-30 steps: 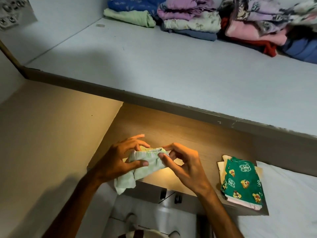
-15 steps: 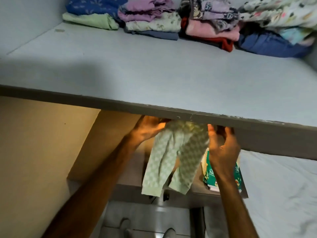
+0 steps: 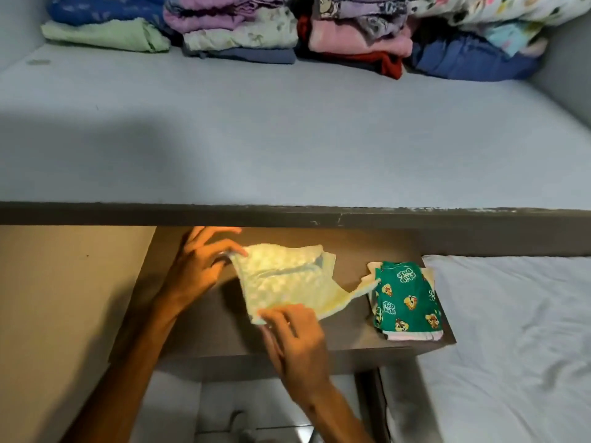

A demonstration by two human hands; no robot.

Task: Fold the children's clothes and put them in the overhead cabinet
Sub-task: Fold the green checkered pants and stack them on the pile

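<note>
My left hand [image 3: 200, 270] pinches the top corner of the pale garment [image 3: 287, 279]; my right hand [image 3: 294, 334] pinches its near edge. It lies spread on the desk [image 3: 211, 334] beside a green folded piece [image 3: 406, 302]. Folding step; next, lay one half over the other.

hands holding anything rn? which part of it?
Yes, both hold the pale green garment over the wooden shelf. Left hand pinches its upper-left edge; right hand grips its lower-left corner.
</note>
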